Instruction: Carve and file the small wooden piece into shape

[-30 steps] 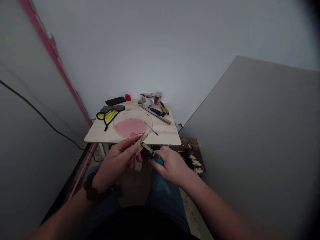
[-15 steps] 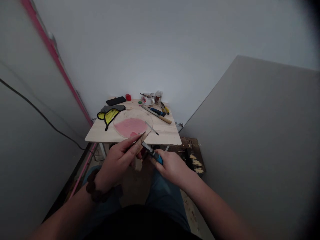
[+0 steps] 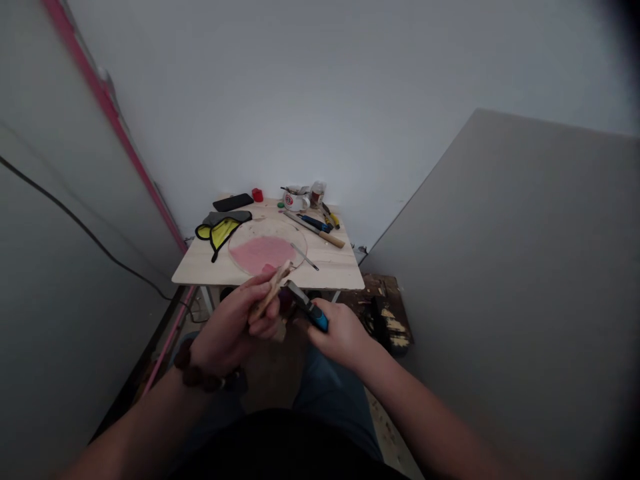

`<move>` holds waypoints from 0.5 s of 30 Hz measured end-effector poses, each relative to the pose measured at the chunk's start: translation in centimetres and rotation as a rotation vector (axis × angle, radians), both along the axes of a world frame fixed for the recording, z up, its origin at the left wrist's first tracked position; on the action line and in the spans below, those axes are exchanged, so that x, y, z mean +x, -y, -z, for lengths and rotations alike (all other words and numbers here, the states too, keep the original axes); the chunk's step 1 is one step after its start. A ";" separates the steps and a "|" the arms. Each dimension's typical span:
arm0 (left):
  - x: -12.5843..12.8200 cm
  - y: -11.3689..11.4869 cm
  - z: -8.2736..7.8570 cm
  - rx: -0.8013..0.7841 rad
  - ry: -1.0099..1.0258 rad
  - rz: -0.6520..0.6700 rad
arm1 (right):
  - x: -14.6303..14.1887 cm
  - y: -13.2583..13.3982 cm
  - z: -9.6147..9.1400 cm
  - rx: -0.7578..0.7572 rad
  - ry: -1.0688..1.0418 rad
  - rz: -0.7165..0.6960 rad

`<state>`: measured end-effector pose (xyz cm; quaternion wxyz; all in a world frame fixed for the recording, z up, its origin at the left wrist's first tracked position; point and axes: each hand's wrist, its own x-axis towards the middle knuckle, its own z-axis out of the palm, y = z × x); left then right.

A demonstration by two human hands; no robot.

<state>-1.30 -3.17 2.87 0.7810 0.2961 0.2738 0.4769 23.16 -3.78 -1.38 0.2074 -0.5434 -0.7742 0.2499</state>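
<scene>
My left hand (image 3: 235, 327) is closed around a small pale wooden piece (image 3: 273, 288), held tilted over my lap just in front of the small wooden table (image 3: 340, 270). My right hand (image 3: 337, 332) grips a blue-handled knife (image 3: 310, 308) whose dark blade points up and left toward the wooden piece. The blade tip sits close beside the piece; contact cannot be told. A dark beaded bracelet is on my left wrist.
On the table lie a round clear plate (image 3: 300, 235) with a pink patch, a yellow-and-grey cloth (image 3: 220, 228), a black phone (image 3: 233, 201), a red cap (image 3: 257, 195), a white mug (image 3: 294, 199), a jar and several hand tools (image 3: 315, 227). Grey panels stand left and right.
My left hand has turned the wooden piece so it lies more slanted and lower. The knife has drawn back slightly to the right of it.
</scene>
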 end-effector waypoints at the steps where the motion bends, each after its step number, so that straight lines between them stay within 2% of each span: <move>1: -0.3 -0.2 -0.2 -0.018 0.057 -0.006 | 0.2 -0.1 0.2 0.011 0.000 0.018; 5: -1.4 -0.7 -0.5 -0.057 0.146 -0.007 | 2.0 -1.1 1.2 0.043 0.053 0.126; 8: -1.4 -0.7 0.1 -0.006 -0.017 -0.040 | 4.9 -2.9 2.4 -0.046 -0.022 0.196; 12: -0.9 -0.5 0.9 0.123 -0.437 -0.156 | 10.0 -5.5 5.1 -0.394 -0.575 0.322; 13: -0.8 -0.5 0.9 0.150 -0.509 -0.162 | 11.2 -6.1 5.8 -0.443 -0.700 0.372; 15: -0.7 -0.6 0.9 0.188 -0.588 -0.157 | 13.6 -7.1 7.1 -0.440 -0.836 0.490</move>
